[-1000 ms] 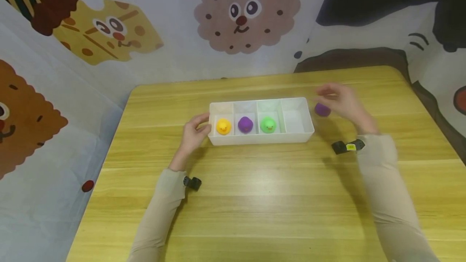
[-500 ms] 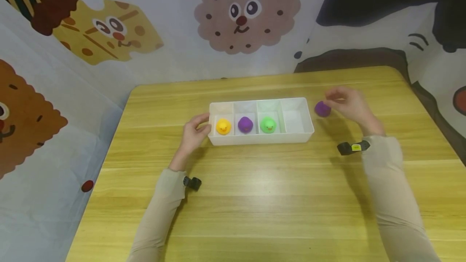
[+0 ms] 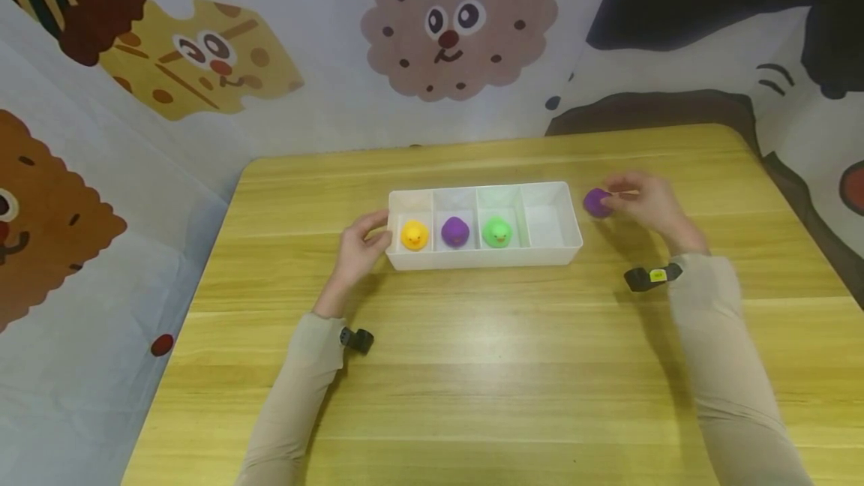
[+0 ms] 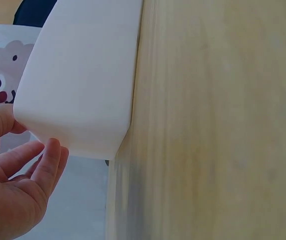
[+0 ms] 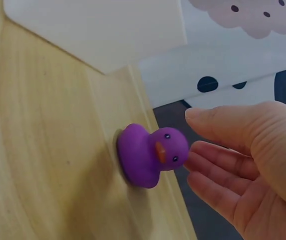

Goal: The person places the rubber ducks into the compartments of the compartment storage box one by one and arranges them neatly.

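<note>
A white box (image 3: 481,256) with several compartments stands on the table. My left hand (image 3: 361,247) holds its left end; in the left wrist view the thumb is at the rim and the fingertips (image 4: 51,145) touch the outer wall. Inside sit a yellow rubber duck (image 3: 415,235), a purple rubber duck (image 3: 455,232) and a green rubber duck (image 3: 497,232), each in its own compartment. Another purple rubber duck (image 5: 137,155) stands upright on the table, right of the box. Around its head my right hand (image 3: 646,205) is held with thumb and fingers parted.
The wooden table (image 3: 466,381) reaches back to a cloth (image 3: 324,58) printed with cartoon food. A small black camera is on each wrist, one at the left cuff (image 3: 358,340) and one at the right cuff (image 3: 644,277). The box's rightmost compartment (image 3: 547,220) shows its bare floor.
My right hand has drawn back to the right from above the purple duck, then come down lower beside it. The left hand, the box and the ducks have stayed in place.
</note>
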The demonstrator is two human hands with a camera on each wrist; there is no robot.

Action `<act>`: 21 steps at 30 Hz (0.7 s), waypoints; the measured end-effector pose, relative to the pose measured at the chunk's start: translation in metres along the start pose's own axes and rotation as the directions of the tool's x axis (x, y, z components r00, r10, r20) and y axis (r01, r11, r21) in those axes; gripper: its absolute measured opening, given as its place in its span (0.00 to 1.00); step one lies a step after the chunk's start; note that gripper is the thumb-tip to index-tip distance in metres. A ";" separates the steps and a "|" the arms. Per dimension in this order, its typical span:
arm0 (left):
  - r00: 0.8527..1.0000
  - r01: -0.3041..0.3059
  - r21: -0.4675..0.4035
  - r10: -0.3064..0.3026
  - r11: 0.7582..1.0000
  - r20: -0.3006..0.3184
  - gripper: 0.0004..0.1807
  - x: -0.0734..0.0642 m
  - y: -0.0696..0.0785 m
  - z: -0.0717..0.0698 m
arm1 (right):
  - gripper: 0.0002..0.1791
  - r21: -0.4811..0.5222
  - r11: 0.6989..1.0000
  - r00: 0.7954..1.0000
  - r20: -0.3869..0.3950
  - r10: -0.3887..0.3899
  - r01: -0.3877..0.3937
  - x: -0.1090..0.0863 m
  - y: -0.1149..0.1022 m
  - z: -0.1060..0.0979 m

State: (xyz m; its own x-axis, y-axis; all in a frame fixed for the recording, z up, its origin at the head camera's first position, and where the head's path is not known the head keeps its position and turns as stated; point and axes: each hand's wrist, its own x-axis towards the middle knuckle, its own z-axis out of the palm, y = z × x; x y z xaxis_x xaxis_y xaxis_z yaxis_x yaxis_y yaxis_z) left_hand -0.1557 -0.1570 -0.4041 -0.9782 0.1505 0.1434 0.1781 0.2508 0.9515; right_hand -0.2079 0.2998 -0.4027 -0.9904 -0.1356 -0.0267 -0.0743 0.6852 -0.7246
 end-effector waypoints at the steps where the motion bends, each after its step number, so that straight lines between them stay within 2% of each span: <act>1: 1.000 0.000 0.001 0.000 1.000 -0.001 0.20 0.000 0.000 0.000 | 0.22 0.005 1.000 1.000 0.001 0.001 -0.001 0.000 0.001 0.000; 21: 1.000 -0.004 -0.016 0.004 1.000 -0.006 0.20 0.001 -0.002 0.000 | 0.18 0.065 0.998 1.000 -0.018 0.004 -0.002 0.001 0.011 0.011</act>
State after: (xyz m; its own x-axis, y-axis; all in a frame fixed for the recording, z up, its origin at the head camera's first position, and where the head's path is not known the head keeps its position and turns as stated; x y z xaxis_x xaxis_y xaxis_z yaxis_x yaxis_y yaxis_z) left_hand -0.1568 -0.1571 -0.4059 -0.9780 0.1462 0.1488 0.1804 0.2348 0.9552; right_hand -0.2089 0.2994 -0.4182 -0.9926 -0.1202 -0.0170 -0.0640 0.6372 -0.7680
